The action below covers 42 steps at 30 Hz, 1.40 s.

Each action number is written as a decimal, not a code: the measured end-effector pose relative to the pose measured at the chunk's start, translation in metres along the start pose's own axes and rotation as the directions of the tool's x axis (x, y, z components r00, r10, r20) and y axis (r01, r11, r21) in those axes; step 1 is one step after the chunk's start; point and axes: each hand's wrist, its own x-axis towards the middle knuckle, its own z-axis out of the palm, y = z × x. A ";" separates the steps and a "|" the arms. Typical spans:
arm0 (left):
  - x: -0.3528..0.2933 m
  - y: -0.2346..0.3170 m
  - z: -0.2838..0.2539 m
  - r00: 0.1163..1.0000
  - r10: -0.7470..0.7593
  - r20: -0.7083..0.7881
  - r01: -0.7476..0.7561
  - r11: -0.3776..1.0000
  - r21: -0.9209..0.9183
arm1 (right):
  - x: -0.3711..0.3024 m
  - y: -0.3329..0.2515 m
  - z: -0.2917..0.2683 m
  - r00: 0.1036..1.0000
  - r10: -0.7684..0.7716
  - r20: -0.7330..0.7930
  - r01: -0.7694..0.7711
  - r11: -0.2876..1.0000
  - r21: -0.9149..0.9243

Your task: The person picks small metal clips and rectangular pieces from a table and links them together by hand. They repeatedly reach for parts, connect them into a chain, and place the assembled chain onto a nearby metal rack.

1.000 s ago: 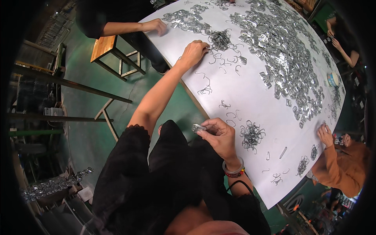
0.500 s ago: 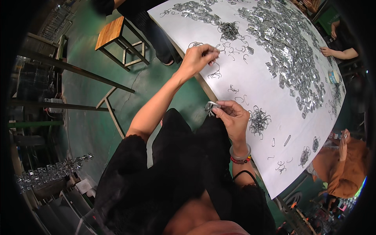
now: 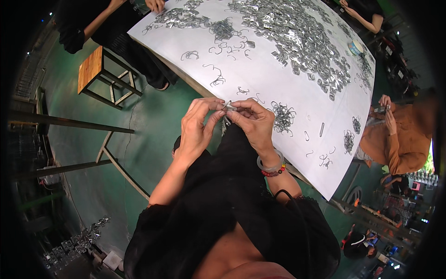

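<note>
My two hands meet just off the table's near edge. My right hand (image 3: 254, 122) pinches small silvery metal buckles (image 3: 230, 108), with thin metal ends hanging below the fingers. Against the same buckles, my left hand (image 3: 199, 124) has thumb and forefinger closed on what looks like a thin bent wire (image 3: 226, 105); the fingertips partly hide it. Close to my right hand, a tangled heap of bent wires (image 3: 283, 117) lies on the white tabletop (image 3: 260, 74). A few loose wires (image 3: 214, 76) are scattered beyond my left hand.
A large spread of silvery buckles (image 3: 297, 42) covers the table's far part, with another wire heap (image 3: 222, 29) left of it. A small round tub (image 3: 356, 47) stands far right. Co-workers are around the table, one in an orange top (image 3: 404, 135). A wooden stool (image 3: 91, 69) stands left.
My left hand has come back from the loose wires on the table to meet my right hand at the buckles. The whole view has shifted, so the table sits further left and higher.
</note>
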 end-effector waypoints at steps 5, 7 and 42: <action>-0.006 -0.014 0.013 0.969 -0.245 0.029 0.243 0.927 -0.284 | 0.002 0.002 -0.005 0.994 -0.067 0.090 0.084 0.977 -0.198; -0.008 -0.016 0.010 0.964 -0.263 0.039 0.264 0.929 -0.259 | 0.016 -0.006 -0.023 0.984 -0.066 0.168 0.118 0.939 -0.323; -0.007 -0.033 -0.002 0.987 0.035 0.159 -0.017 0.993 -0.118 | 0.019 -0.008 -0.002 0.998 0.056 0.017 -0.058 0.989 0.137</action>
